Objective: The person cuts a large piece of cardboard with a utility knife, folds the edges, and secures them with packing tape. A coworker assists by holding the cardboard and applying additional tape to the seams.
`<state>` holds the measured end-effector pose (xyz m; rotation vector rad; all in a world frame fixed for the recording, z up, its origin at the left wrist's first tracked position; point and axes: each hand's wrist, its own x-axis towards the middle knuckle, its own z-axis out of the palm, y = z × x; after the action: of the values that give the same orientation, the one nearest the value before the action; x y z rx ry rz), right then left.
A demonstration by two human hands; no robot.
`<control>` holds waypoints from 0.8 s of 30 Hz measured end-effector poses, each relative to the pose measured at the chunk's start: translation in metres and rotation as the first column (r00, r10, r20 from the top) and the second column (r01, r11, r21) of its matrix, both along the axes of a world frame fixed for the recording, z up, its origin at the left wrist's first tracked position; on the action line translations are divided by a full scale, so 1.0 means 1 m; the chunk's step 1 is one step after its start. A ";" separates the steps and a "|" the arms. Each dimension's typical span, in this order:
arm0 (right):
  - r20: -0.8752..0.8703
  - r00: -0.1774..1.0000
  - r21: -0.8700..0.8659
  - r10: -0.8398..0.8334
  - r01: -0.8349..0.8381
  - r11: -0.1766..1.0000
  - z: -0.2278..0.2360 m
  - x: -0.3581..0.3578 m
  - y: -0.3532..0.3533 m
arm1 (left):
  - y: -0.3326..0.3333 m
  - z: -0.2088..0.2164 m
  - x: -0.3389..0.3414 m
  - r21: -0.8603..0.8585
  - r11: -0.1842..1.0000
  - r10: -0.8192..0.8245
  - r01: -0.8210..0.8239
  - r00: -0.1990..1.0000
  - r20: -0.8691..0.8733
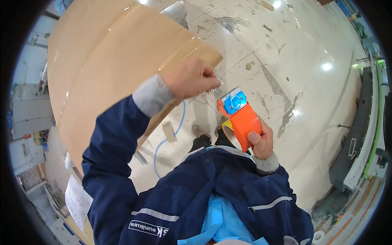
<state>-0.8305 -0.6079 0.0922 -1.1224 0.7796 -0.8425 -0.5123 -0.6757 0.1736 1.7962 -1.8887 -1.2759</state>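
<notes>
My right hand (263, 141) grips an orange tape dispenser (247, 122) with a blue and silver head; the yellow-edged tape roll (232, 132) shows on its left side. Just left of the dispenser's head, my left hand (194, 79) is closed, its fingertips pinched on what looks like a thin, clear strip of tape (217, 90). The strip is glossy and hard to make out against the floor. Below and beyond my left hand lies a large brown cardboard piece (110, 53), with shiny clear tape along its right edge.
A blue hose (158, 149) curves over the pale, stained floor (302, 61), near a small block (169, 132). A long dark and white machine rail (361, 134) stands at the right. A white paper sheet (78, 202) hangs by my left elbow. My shoes (200, 131) are below.
</notes>
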 end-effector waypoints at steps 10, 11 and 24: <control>0.539 0.815 0.618 -0.214 -0.210 0.757 -0.078 -0.023 -0.019 | -0.215 -0.012 0.016 0.130 0.991 -0.089 0.032 0.885 0.456; 0.541 0.807 0.646 -0.238 -0.217 0.732 -0.081 -0.025 -0.023 | -0.224 -0.021 0.013 0.166 0.986 -0.096 0.022 0.886 0.454; 0.624 0.740 0.731 -0.252 -0.439 0.522 -0.096 -0.010 -0.048 | -0.193 -0.051 0.011 -0.102 0.934 -0.067 0.344 0.445 0.893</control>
<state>-0.8402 -0.6561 -0.0043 0.1032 0.3759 -0.5491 -0.5010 -0.8689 0.1225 2.3322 -2.6705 0.0764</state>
